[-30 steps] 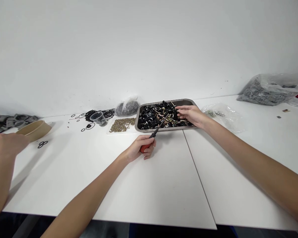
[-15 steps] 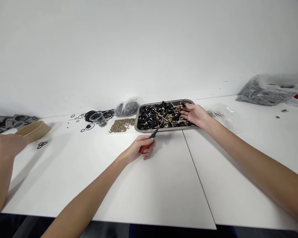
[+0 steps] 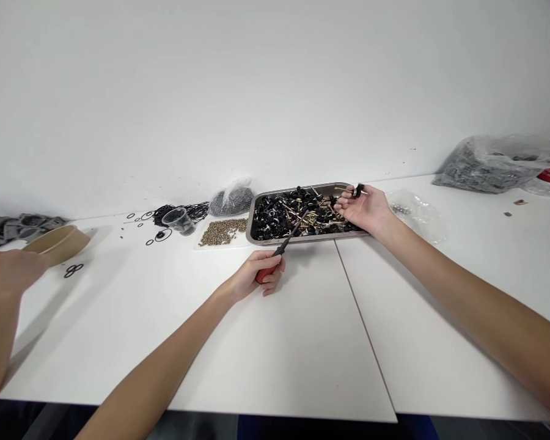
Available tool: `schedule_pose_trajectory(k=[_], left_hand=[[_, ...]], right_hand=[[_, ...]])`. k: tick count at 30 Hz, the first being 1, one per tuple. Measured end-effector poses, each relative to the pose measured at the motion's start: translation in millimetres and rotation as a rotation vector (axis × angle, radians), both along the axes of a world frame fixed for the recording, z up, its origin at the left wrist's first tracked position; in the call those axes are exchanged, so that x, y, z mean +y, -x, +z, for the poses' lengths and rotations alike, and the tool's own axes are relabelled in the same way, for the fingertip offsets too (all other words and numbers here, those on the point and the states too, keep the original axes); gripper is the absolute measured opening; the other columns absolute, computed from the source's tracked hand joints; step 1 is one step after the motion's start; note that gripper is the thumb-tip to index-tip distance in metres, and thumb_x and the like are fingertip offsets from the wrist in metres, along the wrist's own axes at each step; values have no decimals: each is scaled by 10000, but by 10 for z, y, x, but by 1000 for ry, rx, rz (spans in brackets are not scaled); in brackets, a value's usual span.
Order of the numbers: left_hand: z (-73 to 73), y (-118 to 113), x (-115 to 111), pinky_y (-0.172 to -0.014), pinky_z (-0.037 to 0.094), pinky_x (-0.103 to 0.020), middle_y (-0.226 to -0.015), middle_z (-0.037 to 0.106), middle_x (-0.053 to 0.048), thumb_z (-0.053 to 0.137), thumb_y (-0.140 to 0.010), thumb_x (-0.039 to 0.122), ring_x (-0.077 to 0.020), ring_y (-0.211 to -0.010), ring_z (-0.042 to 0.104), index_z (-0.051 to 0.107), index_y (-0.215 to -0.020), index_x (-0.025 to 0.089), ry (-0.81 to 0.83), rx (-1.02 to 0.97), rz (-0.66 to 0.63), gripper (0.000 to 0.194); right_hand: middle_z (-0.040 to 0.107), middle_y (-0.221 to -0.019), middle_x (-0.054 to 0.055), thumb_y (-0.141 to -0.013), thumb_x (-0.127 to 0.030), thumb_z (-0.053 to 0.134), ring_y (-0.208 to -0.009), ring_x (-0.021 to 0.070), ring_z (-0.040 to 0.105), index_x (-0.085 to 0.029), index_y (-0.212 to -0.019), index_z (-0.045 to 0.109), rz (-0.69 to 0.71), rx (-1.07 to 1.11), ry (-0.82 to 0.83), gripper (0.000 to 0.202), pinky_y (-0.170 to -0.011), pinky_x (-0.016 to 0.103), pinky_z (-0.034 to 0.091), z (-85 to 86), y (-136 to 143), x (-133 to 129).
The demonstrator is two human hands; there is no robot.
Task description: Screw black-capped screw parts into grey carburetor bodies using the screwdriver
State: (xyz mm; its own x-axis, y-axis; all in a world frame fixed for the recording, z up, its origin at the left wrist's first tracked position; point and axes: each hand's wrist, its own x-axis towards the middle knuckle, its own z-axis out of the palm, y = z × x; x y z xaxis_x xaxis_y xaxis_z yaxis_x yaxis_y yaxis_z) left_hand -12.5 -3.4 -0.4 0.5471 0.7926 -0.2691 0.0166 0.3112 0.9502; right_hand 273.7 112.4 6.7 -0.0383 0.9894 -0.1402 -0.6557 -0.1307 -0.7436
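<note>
My left hand point(image 3: 259, 272) is closed around the red handle of a screwdriver point(image 3: 283, 245), its dark shaft pointing up and right over the near edge of a metal tray point(image 3: 297, 242). Black ring-like parts point(image 3: 272, 215) and brass-coloured pins fill that tray. At the tray's right end my right hand point(image 3: 364, 211), palm up, holds a black part with a pin point(image 3: 358, 190) between thumb and fingers. Left of the tray, small brass pieces point(image 3: 222, 232) lie on a white lid.
Another person's hand point(image 3: 13, 269) holds a beige ring-shaped piece point(image 3: 59, 242) at the left. Black O-rings point(image 3: 160, 214), a clear cup point(image 3: 179, 220) and a bag of dark parts point(image 3: 233, 198) stand at the back. Plastic bags point(image 3: 417, 214) point(image 3: 486, 165) lie right.
My right hand has drawn a little to the right and turned more palm up, with the black part now clearer in its fingers. My left hand has hardly moved.
</note>
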Motion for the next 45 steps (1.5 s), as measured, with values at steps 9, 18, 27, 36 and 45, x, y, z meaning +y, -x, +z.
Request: schedule_pose_trajectory(k=[9, 18, 27, 36, 45], left_hand=[[-182, 142, 113, -397, 399, -269, -440, 357, 48, 866, -669, 318, -146, -461, 497, 592, -725, 197, -343, 149, 419, 304], [-150, 98, 100, -330, 379, -275, -415, 367, 47, 860, -668, 371, -134, -385, 445, 586, -690, 201, -340, 106, 368, 324], [107, 199, 126, -390, 343, -244, -479, 395, 63, 672, -836, 354, -85, -389, 381, 642, -912, 165, -135, -29, 108, 206], [184, 528, 354, -413, 374, -244, -557, 515, 80, 730, -768, 327, -97, -416, 439, 553, -1014, 231, -630, 251, 595, 318], [111, 467, 334, -551, 475, -230, -767, 662, 11, 767, -750, 333, -104, -632, 567, 619, -983, 212, -934, 462, 685, 301]], right_hand=[[316, -520, -47, -926, -374, 430, -447, 112, 304, -223, -672, 324, 19, 194, 82, 315, -474, 250, 365, 93, 18, -79], [233, -412, -61, -920, -336, 436, -375, 94, 197, -221, -617, 178, 30, 167, 80, 414, -403, 242, 265, 119, 20, -110], [183, -372, -58, -806, -169, 430, -366, 81, 111, -212, -567, 133, 88, 56, 14, 383, -398, 241, 207, 92, 33, -112], [183, -375, -56, -794, -170, 444, -376, 84, 129, -213, -550, 154, 106, 2, 27, 381, -401, 238, 209, 74, 29, -80], [174, -379, -55, -824, -209, 437, -376, 86, 120, -210, -554, 148, 128, 1, 11, 395, -401, 235, 208, 47, 14, -60]])
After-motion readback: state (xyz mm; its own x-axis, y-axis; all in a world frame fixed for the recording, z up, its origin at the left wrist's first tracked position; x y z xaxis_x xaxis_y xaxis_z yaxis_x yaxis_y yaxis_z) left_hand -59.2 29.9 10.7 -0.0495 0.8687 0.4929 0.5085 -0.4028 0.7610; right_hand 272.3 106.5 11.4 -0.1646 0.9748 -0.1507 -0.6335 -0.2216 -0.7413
